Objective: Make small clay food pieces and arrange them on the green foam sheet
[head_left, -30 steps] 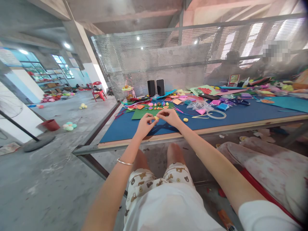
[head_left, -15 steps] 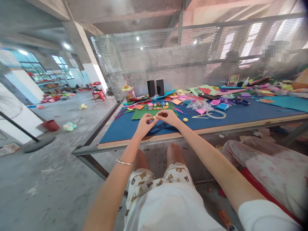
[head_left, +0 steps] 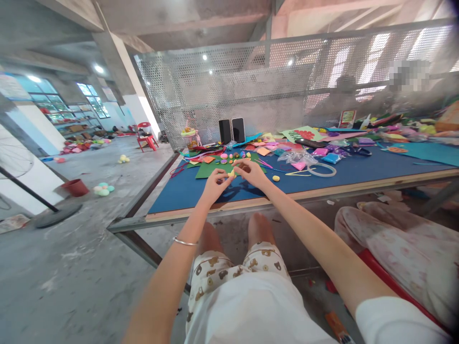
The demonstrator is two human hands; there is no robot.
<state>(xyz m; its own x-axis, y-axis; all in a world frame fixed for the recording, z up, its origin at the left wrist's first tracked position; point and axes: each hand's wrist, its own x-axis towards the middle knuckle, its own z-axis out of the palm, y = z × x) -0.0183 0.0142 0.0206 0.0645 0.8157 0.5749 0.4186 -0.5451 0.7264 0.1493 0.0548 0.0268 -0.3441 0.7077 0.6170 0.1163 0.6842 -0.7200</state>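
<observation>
A small piece of soft yellow clay (head_left: 231, 174) is pinched at the fingertips of my left hand (head_left: 215, 185), just above the blue tabletop. From the other side my right hand (head_left: 253, 174) has its curled fingers on the same piece, thumb and index close to its top. The fingers partly cover the clay, so its exact shape is hard to make out. To the right of my hands lies a yellow lump (head_left: 276, 178). Behind them, a green sheet (head_left: 203, 171) carries several small coloured clay pieces (head_left: 224, 156).
Two phones (head_left: 238, 130) stand upright at the back, beside a decorated jar (head_left: 191, 137). Rightward lie a clear ring (head_left: 322, 170), clay packets (head_left: 333, 158) and coloured paper. A perforated metal screen (head_left: 251, 86) rises behind the table. Another person's legs (head_left: 380, 243) are at right.
My right fingers have lifted and loosened slightly around the yellow clay, so more of it shows. My left hand has barely moved.
</observation>
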